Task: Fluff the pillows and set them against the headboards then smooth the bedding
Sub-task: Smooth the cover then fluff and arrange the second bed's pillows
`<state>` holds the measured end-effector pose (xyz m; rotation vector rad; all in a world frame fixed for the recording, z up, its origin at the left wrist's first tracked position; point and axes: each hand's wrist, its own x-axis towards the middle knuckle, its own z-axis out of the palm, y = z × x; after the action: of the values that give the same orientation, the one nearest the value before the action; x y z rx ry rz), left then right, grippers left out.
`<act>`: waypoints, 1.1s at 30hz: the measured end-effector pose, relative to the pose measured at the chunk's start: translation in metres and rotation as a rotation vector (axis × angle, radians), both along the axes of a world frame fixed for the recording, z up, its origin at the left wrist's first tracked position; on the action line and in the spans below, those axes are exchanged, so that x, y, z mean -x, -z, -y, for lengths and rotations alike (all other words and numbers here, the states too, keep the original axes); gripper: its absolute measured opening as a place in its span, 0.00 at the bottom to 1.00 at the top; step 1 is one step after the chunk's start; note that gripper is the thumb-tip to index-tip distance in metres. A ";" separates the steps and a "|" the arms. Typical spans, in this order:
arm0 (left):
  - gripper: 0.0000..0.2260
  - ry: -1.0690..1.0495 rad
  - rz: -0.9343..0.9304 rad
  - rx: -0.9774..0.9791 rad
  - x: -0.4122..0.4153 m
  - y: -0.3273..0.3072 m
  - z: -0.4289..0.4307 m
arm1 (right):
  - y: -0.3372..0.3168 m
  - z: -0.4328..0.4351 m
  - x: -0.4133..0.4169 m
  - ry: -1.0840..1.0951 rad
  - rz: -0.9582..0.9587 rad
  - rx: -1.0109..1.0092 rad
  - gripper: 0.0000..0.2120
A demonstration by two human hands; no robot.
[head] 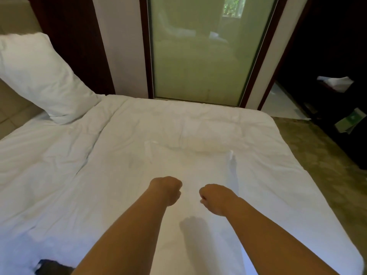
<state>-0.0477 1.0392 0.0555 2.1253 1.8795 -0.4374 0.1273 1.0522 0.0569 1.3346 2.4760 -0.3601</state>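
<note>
Near, both forearms reach out over the white bedding (95, 187) on the bed. The left hand (167, 190) and the right hand (215, 197) are close together but not touching. Their fingers are curled under like fists, and I cannot tell whether they pinch the cloth beneath. Just beyond them a low rumpled ridge crosses the bedding. At the far left a white pillow (39, 76) stands tilted at the bed's corner, beside a dark wood panel (77, 48). Beyond the bed is a frosted glass door (198, 60). Far right, a white cloth (335, 83) lies on a dark shelf.
</note>
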 end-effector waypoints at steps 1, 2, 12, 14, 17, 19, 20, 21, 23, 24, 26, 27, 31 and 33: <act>0.14 0.002 -0.002 -0.017 0.000 -0.003 -0.009 | -0.002 -0.009 0.003 0.005 -0.010 -0.023 0.10; 0.13 0.007 -0.004 -0.031 0.001 -0.005 -0.018 | -0.003 -0.019 0.007 0.009 -0.019 -0.046 0.11; 0.11 -0.084 0.164 -0.115 0.031 0.026 -0.171 | 0.032 -0.179 0.025 0.152 -0.050 -0.090 0.10; 0.11 -0.119 0.205 -0.085 0.040 0.040 -0.212 | 0.049 -0.220 0.025 0.188 -0.018 -0.066 0.12; 0.11 -0.169 0.275 -0.027 0.051 0.068 -0.276 | 0.073 -0.281 0.031 0.289 0.018 0.006 0.18; 0.12 -0.183 0.299 -0.004 0.056 0.088 -0.313 | 0.089 -0.318 0.035 0.369 0.044 0.092 0.23; 0.14 -0.175 0.294 0.007 0.057 0.099 -0.330 | 0.098 -0.334 0.036 0.390 0.066 0.133 0.25; 0.16 -0.157 0.275 0.023 0.059 0.111 -0.345 | 0.106 -0.349 0.037 0.394 0.089 0.163 0.27; 0.21 -0.108 0.213 0.090 0.061 0.135 -0.369 | 0.124 -0.371 0.040 0.380 0.121 0.185 0.31; 0.24 -0.091 0.182 0.133 0.062 0.148 -0.378 | 0.133 -0.378 0.040 0.371 0.131 0.189 0.33; 0.29 -0.098 0.130 0.188 0.063 0.171 -0.390 | 0.151 -0.386 0.042 0.349 0.171 0.211 0.36; 0.30 -0.122 0.109 0.194 0.063 0.182 -0.393 | 0.161 -0.389 0.043 0.339 0.206 0.236 0.38; 0.30 -0.124 0.010 0.165 0.056 0.217 -0.402 | 0.194 -0.399 0.049 0.310 0.314 0.280 0.46; 0.34 -0.057 -0.011 0.144 0.053 0.231 -0.405 | 0.204 -0.406 0.052 0.267 0.343 0.274 0.50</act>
<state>-0.1007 1.4439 -0.1759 1.9756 1.8503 -0.5545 0.0756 1.4584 -0.1472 1.4687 1.9007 -0.4671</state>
